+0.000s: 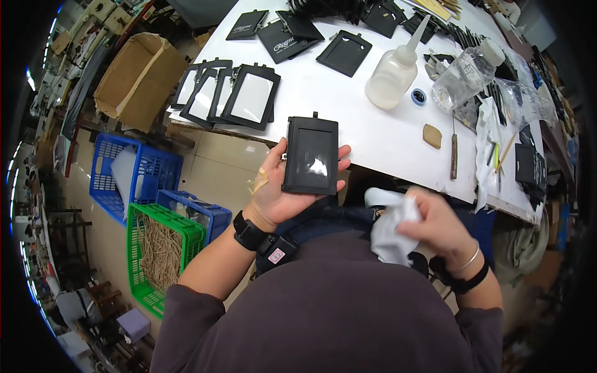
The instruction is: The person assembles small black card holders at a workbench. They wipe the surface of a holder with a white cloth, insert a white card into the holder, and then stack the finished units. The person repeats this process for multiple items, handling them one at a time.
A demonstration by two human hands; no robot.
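A black card holder [311, 155] with a clear window and a zip along its left side lies across the palm of my left hand [277, 180]. My fingers curl round its back, and their tips show at its right edge. In my right hand [435, 221], slightly smeared by motion, a crumpled white cloth [393, 227] is gripped, to the right of the card holder and apart from it. On the table's left corner several black card holders [252, 96] with white inserts lie overlapping. More black holders [345, 53] lie farther back.
On the white table [385, 140] stand a squeeze bottle [393, 78] with a long nozzle and a clear bottle [463, 78]. A wooden-handled tool [454, 155] and a brown pad [432, 137] lie near the right edge. Floor left: cardboard box [134, 81], blue crate [109, 177], green crate [146, 292] of cord.
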